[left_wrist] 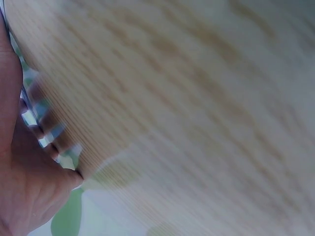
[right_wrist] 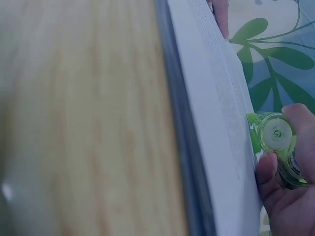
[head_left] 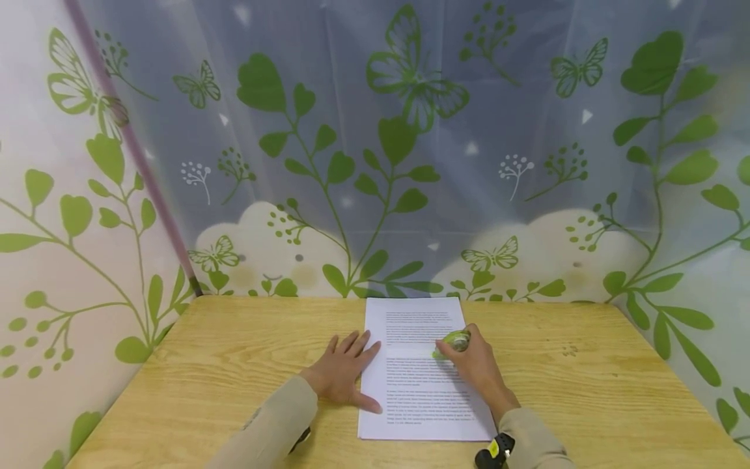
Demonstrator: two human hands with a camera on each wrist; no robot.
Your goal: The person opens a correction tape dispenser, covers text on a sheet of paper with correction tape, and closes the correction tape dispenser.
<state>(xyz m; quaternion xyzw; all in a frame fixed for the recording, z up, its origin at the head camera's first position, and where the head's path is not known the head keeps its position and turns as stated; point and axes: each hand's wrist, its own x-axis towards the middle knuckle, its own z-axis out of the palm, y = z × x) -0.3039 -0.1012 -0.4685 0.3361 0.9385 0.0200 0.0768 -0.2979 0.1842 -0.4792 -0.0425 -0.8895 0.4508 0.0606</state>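
A stack of white printed sheets point(head_left: 422, 407) lies on the wooden table, its top page covered in paragraphs of text with a blank gap near the middle. My right hand point(head_left: 477, 365) pinches a green, see-through correction tape dispenser point(head_left: 456, 341) between thumb and fingers. In the right wrist view, the round reel of the correction tape point(right_wrist: 276, 133) shows, its tip right at the paper's surface. My left hand point(head_left: 346, 370) rests with spread, straight fingers at the left edge of the stack, thumb and fingertips over the page margin.
The table point(head_left: 234, 352) extends to both sides of the sheets. Behind it hangs a curtain point(head_left: 328, 130) printed with green leaves and butterflies. A dark band with a yellow mark point(head_left: 495, 449) sits at the right wrist.
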